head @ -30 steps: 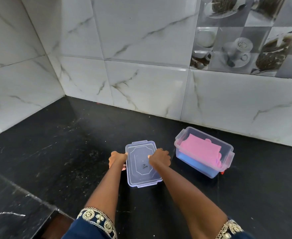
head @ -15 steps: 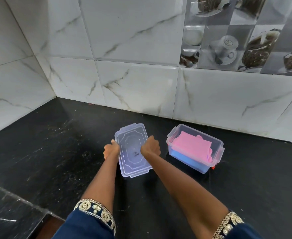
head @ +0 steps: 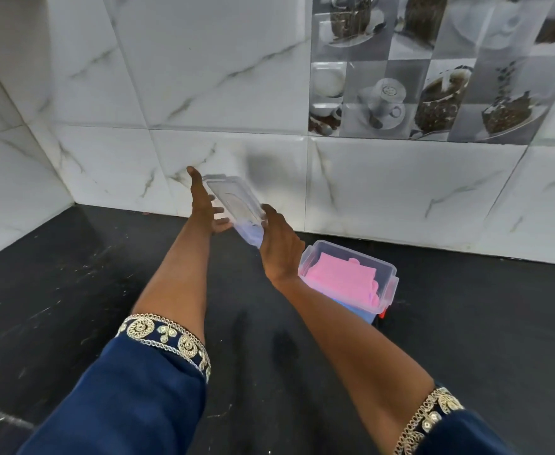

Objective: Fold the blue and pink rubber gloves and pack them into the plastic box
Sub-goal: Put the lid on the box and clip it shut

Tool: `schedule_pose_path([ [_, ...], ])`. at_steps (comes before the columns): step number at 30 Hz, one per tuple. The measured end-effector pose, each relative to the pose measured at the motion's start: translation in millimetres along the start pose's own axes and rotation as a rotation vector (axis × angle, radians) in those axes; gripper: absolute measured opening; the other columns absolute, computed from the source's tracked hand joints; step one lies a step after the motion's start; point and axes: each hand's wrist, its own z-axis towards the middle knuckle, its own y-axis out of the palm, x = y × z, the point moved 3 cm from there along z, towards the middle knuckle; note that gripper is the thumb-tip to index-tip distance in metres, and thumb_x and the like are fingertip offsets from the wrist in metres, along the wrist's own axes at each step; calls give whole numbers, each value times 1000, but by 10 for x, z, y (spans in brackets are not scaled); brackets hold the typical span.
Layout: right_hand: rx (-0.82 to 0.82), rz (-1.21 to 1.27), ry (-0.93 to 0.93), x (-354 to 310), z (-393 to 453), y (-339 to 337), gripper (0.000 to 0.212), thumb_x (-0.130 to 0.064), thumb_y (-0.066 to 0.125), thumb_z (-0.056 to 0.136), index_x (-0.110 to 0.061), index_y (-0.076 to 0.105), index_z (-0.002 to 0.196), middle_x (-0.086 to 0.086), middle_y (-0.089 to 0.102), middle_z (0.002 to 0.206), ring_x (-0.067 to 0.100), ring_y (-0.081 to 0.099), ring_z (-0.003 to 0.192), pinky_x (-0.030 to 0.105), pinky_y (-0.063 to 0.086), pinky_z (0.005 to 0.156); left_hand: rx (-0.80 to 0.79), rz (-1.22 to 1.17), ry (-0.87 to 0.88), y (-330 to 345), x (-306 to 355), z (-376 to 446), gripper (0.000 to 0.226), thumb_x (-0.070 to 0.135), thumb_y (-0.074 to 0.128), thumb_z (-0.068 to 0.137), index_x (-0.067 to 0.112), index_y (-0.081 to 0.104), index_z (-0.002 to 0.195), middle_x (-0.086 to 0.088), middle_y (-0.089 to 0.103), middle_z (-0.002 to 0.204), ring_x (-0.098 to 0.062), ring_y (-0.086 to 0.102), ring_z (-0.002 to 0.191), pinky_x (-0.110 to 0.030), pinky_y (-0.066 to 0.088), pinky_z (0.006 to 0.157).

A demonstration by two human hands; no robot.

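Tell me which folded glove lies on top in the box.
The pink glove lies on top in the plastic box; the blue glove shows only underneath it, through the clear wall.

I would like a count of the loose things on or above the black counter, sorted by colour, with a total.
Clear plastic: 2, the lid held up between the left hand and right hand, and the box on the counter
Pink: 1, the folded pink glove on top in the box
Blue: 1, the blue glove under it
Total: 4
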Motion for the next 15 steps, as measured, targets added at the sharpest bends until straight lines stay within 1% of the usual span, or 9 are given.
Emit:
schedule_pose_path([
  [2,101,-70,-138,31,12,-103,54,4,74,67,-20,68,115,-2,72,92,22,70,73,28,48,46,-153,-168,-23,162,-43,-34,101,84,39,75,12,31,146,-14,43,129,-44,48,124,-54,45,99],
  [3,125,-104,-185,46,9,-148,56,5,79,60,-21,72,109,-4,73,88,20,69,67,24,45,41,-243,-241,-41,242,-73,-47,100,80,43,76,14,28,149,-12,43,133,-44,46,127,-54,44,101],
  [5,139,-142,-227,123,9,-217,57,4,82,56,-24,74,105,-7,74,88,17,69,67,22,44,40,-423,-335,-95,403,-161,-81,87,68,47,81,15,32,148,-14,45,139,-39,47,126,-50,44,98],
  [6,141,-142,-243,184,10,-233,56,4,82,57,-24,74,105,-7,75,90,17,70,69,22,46,42,-466,-356,-109,459,-200,-89,77,61,48,84,13,38,144,-17,46,138,-39,47,125,-51,44,96],
  [8,132,-140,-267,341,-5,-272,51,2,82,61,-22,74,106,-5,75,95,19,71,73,24,51,44,-472,-362,-112,553,-272,-78,54,48,49,89,10,48,127,-23,46,135,-46,44,128,-57,39,101],
  [11,158,-170,-301,561,-51,-395,26,-14,76,77,-17,75,103,1,76,97,25,72,77,30,56,50,-507,-315,-100,709,-394,-79,29,37,43,96,12,47,110,-26,51,122,-52,47,120,-64,38,100],
  [12,185,-182,-296,635,-66,-454,19,-20,70,83,-16,75,101,2,76,96,25,72,79,31,57,54,-522,-309,-103,774,-442,-96,24,34,41,98,11,48,102,-27,54,115,-51,50,114,-63,41,96],
  [13,212,-189,-270,696,-78,-515,20,-25,63,88,-14,75,100,2,76,96,24,72,81,31,58,61,-536,-303,-109,832,-487,-114,24,32,39,99,10,48,95,-28,56,110,-50,54,107,-62,44,92],
  [15,279,-212,-150,826,-84,-641,31,-29,49,95,-12,75,101,4,76,98,24,72,88,33,56,77,-553,-286,-118,946,-586,-119,26,29,36,100,9,47,87,-30,59,105,-47,64,90,-58,53,80],
])
